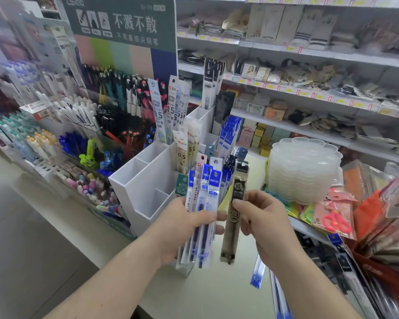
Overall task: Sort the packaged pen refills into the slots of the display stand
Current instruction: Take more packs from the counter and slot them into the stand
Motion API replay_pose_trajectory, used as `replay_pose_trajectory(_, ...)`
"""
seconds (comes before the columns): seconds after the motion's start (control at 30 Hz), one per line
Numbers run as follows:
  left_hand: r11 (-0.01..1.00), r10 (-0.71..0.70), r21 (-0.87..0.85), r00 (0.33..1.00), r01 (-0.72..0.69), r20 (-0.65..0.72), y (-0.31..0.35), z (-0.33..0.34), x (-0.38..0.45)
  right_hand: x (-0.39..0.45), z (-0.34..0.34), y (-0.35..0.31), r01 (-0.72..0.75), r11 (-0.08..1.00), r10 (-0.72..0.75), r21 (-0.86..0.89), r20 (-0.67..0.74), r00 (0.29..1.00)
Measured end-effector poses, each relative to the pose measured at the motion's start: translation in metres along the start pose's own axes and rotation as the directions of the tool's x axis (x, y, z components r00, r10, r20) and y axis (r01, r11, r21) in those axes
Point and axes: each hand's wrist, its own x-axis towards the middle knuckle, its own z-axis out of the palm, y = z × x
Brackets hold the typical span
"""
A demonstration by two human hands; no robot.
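Nearest the camera, two bare forearms reach forward over a pale counter (pixel 212 293). The left hand (pixel 182 229) has its fingers and thumb curled round a fanned bundle of blue refill packs (pixel 204 203), held upright with their blue header cards at the top. Just beside it, the right hand (pixel 263 217) pinches a single dark refill pack (pixel 235 217) between thumb and fingers, near its middle; this pack stands upright and its lower end hangs below the hand. The two sets of packs are close together but whether they touch cannot be told.

On the counter to the right of the right forearm lies a loose blue pack (pixel 257 276).

Behind the hands stands the white display stand (pixel 136 187), stepped in tiers of open slots. Several front slots hold nothing visible, while the slots farther back and to the right hold upright white refill packs (pixel 182 148) and more blue-headed packs (pixel 228 134).

To the right of the stand sits a stack of clear plastic trays (pixel 304 169), with packaged scissors (pixel 336 219) beside it.

To the left, racks of pens (pixel 67 125) fill a sloped display under a green sign (pixel 122 24). Farthest off, shelves (pixel 309 72) carry assorted small goods.
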Motion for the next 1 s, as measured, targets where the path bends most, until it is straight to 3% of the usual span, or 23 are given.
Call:
replay_pose_trajectory(0.13, 0.993, 0.061, -0.093, 0.989, -0.074, -0.132, 0.007, -0.02, -0.005, 0.006, -0.007, 0.006, 0.035, 0.997, -0.028, 0.069, -0.101, 0.995)
replay_pose_trajectory(0.23, 0.987, 0.094, -0.113, 0.977, -0.117, -0.193, 0.01, -0.033, -0.006, 0.008, -0.008, 0.018, 0.053, 0.997, -0.061, -0.058, -0.145, 0.988)
replay_pose_trajectory(0.43, 0.982, 0.113, -0.12, 0.963, -0.146, -0.246, 0.01, -0.041, -0.006, 0.008, 0.016, 0.042, 0.043, 0.97, -0.048, -0.24, -0.015, 0.999)
replay_pose_trajectory(0.63, 0.978, 0.113, -0.143, 0.962, -0.153, -0.25, 0.009, -0.041, -0.005, 0.015, 0.038, 0.076, 0.074, 0.861, -0.039, -0.502, 0.079, 0.996)
replay_pose_trajectory(0.8, 0.98, 0.114, -0.134, 0.969, -0.145, -0.219, 0.006, -0.038, -0.005, 0.016, 0.05, 0.103, 0.074, 0.676, 0.089, -0.733, 0.181, 0.98)
replay_pose_trajectory(0.9, 0.98, 0.111, -0.142, 0.974, -0.141, -0.196, 0.005, -0.034, -0.005, 0.015, 0.05, 0.105, 0.075, 0.592, 0.148, -0.803, 0.2, 0.968)
replay_pose_trajectory(1.0, 0.979, 0.098, -0.158, 0.979, -0.127, -0.18, 0.003, -0.03, -0.003, 0.013, 0.039, 0.084, 0.051, 0.598, 0.126, -0.8, 0.157, 0.98)
